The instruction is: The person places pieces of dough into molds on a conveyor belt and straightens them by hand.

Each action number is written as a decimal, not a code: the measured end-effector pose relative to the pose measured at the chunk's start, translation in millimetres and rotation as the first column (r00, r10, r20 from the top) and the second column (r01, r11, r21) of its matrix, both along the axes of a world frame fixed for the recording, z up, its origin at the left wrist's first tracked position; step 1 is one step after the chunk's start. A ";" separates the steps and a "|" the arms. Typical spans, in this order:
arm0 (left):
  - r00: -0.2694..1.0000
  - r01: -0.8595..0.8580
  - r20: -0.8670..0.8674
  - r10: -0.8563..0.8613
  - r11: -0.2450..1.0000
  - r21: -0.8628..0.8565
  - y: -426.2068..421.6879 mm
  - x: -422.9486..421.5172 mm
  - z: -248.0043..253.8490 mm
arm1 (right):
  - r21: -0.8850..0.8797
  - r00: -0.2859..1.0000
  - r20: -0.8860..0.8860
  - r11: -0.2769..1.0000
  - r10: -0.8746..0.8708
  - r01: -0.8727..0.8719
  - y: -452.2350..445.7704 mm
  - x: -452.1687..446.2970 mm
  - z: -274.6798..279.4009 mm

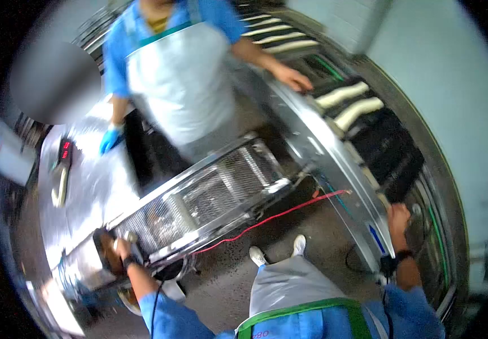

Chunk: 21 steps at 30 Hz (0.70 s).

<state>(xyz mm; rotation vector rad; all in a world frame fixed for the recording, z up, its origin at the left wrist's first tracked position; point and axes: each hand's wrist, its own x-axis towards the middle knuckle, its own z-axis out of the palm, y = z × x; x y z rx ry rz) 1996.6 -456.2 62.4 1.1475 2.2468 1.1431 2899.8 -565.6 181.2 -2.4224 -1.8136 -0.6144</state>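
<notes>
Our green-trimmed white apron (295, 285) spans bottom centre. Lower left, our left hand (122, 247) is by the silver mesh conveyor (210, 195); right, our right hand (399, 217) by the black belt (388, 147); we cannot tell either grip.

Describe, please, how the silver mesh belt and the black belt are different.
The mesh belt is silver and see-through in places; the black belt looks dark and solid.
The black belt carries pale strips; none can be made out on the mesh belt.
The left hand is near one end of the mesh belt; the right hand is beside the black belt.
Both have metal edging.
</notes>
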 end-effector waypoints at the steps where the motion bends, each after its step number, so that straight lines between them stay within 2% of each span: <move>1: 0.994 0.064 0.085 -0.070 0.995 0.074 -15.3 -0.1 6.6 | -0.013 0.998 -0.004 0.998 -0.067 0.067 1.0 -3.5 -0.3; 2: 0.971 0.123 0.185 -0.151 0.980 0.154 -29.4 2.6 20.8 | 0.033 0.993 0.114 0.999 -0.032 0.028 0.1 2.8 -10.7; 3: 0.940 0.193 0.229 -0.252 0.949 0.249 -46.1 1.5 32.6 | 0.064 0.997 -0.068 0.997 -0.039 0.043 4.7 -13.1 7.5; 4: 0.718 0.109 0.633 -0.289 0.945 0.307 -52.0 18.3 78.6 | -0.047 0.995 -0.056 0.995 -0.088 0.086 4.9 -9.1 5.8; 5: 0.852 0.276 0.375 -0.365 0.922 0.270 -70.9 44.3 115.0 | -0.047 0.989 -0.071 0.991 -0.127 0.124 4.5 -8.0 8.9; 6: 0.846 0.308 0.362 -0.391 0.913 0.267 -81.6 73.1 162.8 | 0.025 0.991 -0.125 0.998 -0.049 0.052 5.1 -9.0 13.6; 7: 0.892 0.269 0.333 -0.307 0.950 0.158 -93.1 101.6 211.9 | 0.102 0.984 -0.174 0.995 0.038 -0.021 6.0 -9.6 15.4; 8: 0.929 0.217 0.294 -0.223 0.975 0.052 -99.5 122.0 237.6 | 0.102 0.982 -0.186 0.995 0.015 0.004 5.2 -11.8 18.8; 9: 0.939 0.189 0.289 -0.189 0.982 0.027 -100.4 143.9 256.3 | 0.117 0.977 -0.209 0.993 0.036 -0.012 4.3 -11.9 19.3; 13: 0.825 0.295 0.445 -0.349 0.937 0.187 -60.5 250.7 315.4 | 0.161 0.964 -0.249 0.986 0.090 -0.051 1.3 -5.0 23.9; 15: 0.693 0.373 0.546 -0.470 0.882 0.287 -35.2 310.5 341.2 | 0.135 0.970 -0.235 0.990 0.067 -0.036 -3.7 -2.0 27.8; 17: 0.490 0.449 0.643 -0.589 0.803 0.393 -12.2 377.6 368.0 | 0.112 0.970 -0.232 0.993 0.072 -0.047 -4.5 2.3 29.8; 19: 0.267 0.510 0.716 -0.645 0.725 0.463 3.9 442.1 391.2 | 0.157 0.954 -0.290 0.987 0.075 -0.030 -6.1 6.1 28.3; 21: 0.034 0.570 0.773 -0.633 0.648 0.506 18.2 508.9 412.0 | 0.110 0.961 -0.272 0.994 0.053 -0.024 -9.0 10.1 33.4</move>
